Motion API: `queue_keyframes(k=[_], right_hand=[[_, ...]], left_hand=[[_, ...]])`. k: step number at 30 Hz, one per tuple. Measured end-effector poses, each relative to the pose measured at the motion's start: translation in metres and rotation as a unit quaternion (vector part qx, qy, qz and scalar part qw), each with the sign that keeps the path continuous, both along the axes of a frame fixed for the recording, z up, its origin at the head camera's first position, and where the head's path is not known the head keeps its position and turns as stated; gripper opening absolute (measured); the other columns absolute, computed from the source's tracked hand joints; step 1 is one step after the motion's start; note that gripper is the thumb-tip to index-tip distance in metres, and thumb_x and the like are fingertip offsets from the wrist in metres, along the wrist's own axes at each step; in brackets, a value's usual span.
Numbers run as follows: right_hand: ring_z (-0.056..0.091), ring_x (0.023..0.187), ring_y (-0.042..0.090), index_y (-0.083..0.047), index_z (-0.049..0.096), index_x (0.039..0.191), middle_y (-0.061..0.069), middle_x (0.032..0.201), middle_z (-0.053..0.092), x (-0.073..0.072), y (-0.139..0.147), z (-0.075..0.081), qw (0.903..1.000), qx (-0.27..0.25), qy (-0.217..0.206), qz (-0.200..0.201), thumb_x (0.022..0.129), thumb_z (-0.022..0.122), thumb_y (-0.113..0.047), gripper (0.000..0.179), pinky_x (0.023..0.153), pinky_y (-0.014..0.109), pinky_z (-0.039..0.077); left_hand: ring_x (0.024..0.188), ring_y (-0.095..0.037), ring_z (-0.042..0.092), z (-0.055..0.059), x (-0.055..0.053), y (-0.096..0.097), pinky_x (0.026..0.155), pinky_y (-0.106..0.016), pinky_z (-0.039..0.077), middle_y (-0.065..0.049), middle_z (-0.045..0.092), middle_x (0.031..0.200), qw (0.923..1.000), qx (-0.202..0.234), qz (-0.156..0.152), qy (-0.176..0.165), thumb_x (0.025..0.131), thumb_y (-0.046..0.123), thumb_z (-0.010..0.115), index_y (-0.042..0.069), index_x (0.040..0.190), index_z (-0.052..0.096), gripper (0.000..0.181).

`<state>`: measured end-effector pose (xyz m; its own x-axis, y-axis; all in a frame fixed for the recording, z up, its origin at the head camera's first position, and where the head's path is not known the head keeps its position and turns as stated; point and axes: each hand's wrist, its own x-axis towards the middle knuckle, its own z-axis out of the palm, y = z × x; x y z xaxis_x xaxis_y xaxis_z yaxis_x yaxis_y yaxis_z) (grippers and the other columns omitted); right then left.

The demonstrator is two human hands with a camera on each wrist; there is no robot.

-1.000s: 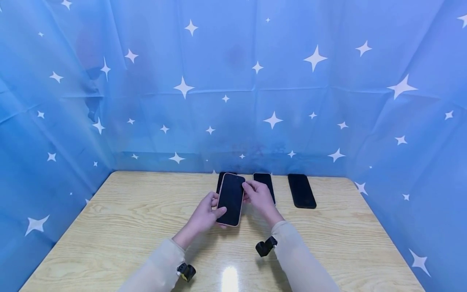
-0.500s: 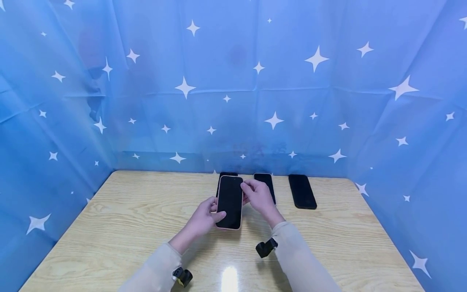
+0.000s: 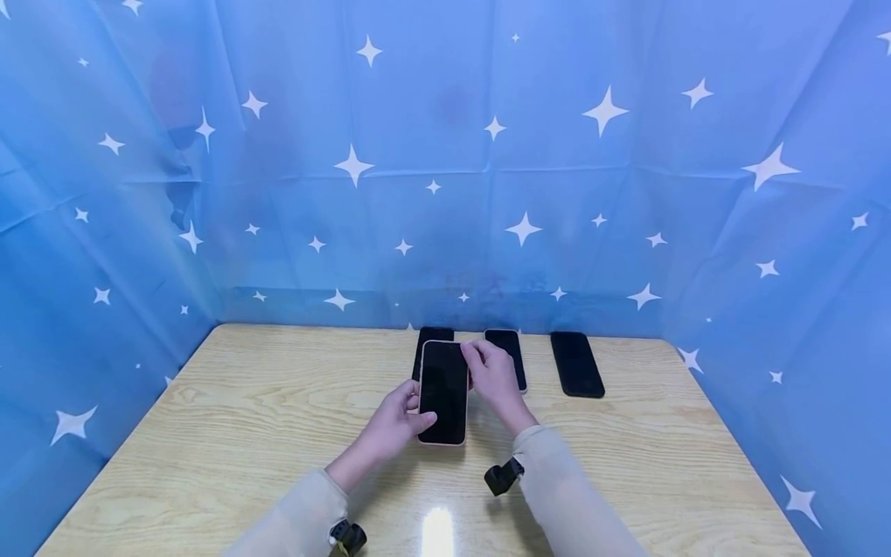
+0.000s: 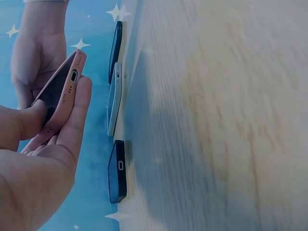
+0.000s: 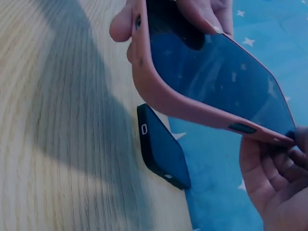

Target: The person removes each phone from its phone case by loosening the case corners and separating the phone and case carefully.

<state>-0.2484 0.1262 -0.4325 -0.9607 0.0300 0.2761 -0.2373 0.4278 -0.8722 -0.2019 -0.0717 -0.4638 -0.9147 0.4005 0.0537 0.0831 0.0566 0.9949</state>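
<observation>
A smartphone in a pink case (image 3: 444,391) is held above the table, its dark screen facing up toward the head camera. My left hand (image 3: 393,422) grips its lower left part, thumb over the screen and fingers behind the case. At the upper right corner my right hand (image 3: 493,375) pinches the case between thumb and curled fingers. In the left wrist view the pink case (image 4: 70,91) shows its bottom edge with the charging port. The right wrist view shows the side of the pink case (image 5: 192,113) with a button cutout, and my right hand (image 5: 274,183) at the far corner.
Behind the held phone, a black phone (image 3: 435,334) lies partly covered at the table's back edge. A light-edged phone (image 3: 511,352) lies beyond my right hand, and another black phone (image 3: 578,365) farther right. A blue star-patterned curtain (image 3: 445,216) rises around the wooden table (image 3: 230,433).
The pink-cased phone has gone from slightly tilted to nearly straight and has come a little nearer the body. My left hand moves with it; the right hand keeps its pinch at the corner.
</observation>
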Motion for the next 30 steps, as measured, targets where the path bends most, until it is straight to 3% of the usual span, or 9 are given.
queue_keyframes(k=[5,12,19,23,30], right_hand=[[0.054,0.054,0.015,-0.003,0.067,0.083,0.005,0.056,0.054,-0.001,-0.003,-0.002,0.9982,0.025,0.044,-0.032,0.107,0.057,-0.016,0.029,0.056,0.028,0.044],[0.049,0.062,0.023,-0.003,0.055,0.074,0.001,0.061,0.041,-0.002,-0.008,-0.005,0.9916,0.075,0.097,-0.043,0.106,0.054,-0.008,0.032,0.057,0.031,0.039],[0.046,0.060,0.024,-0.002,0.052,0.073,0.001,0.060,0.036,0.000,-0.010,-0.003,0.9908,0.090,0.092,-0.040,0.107,0.050,-0.006,0.034,0.057,0.032,0.038],[0.045,0.060,0.022,-0.002,0.052,0.073,0.001,0.061,0.036,0.001,-0.011,-0.003,0.9924,0.081,0.082,-0.043,0.108,0.049,-0.006,0.035,0.058,0.031,0.037],[0.045,0.062,0.024,-0.003,0.049,0.070,0.000,0.061,0.032,0.001,-0.010,-0.005,0.9929,0.075,0.076,-0.053,0.107,0.049,-0.004,0.037,0.060,0.032,0.038]], left_hand=[[0.099,-0.022,0.070,0.003,0.003,0.002,0.078,-0.024,0.057,-0.029,0.067,0.121,1.0000,0.002,0.005,-0.003,0.099,-0.009,0.058,-0.008,0.119,0.048,0.023],[0.106,-0.032,0.071,0.003,0.005,0.003,0.082,-0.028,0.060,-0.031,0.065,0.123,1.0000,0.005,-0.001,0.001,0.099,-0.012,0.055,-0.008,0.118,0.047,0.021],[0.107,-0.038,0.071,0.002,0.007,0.003,0.082,-0.030,0.061,-0.033,0.065,0.124,0.9998,-0.005,-0.001,0.017,0.099,-0.014,0.054,-0.009,0.121,0.047,0.024],[0.107,-0.039,0.071,0.003,0.009,0.004,0.084,-0.033,0.062,-0.033,0.065,0.124,0.9995,-0.011,0.015,0.027,0.098,-0.015,0.054,-0.010,0.122,0.049,0.025],[0.100,-0.033,0.073,0.008,0.013,0.007,0.080,-0.029,0.060,-0.029,0.069,0.118,0.9979,-0.037,0.045,0.030,0.097,-0.013,0.057,-0.008,0.119,0.053,0.024]])
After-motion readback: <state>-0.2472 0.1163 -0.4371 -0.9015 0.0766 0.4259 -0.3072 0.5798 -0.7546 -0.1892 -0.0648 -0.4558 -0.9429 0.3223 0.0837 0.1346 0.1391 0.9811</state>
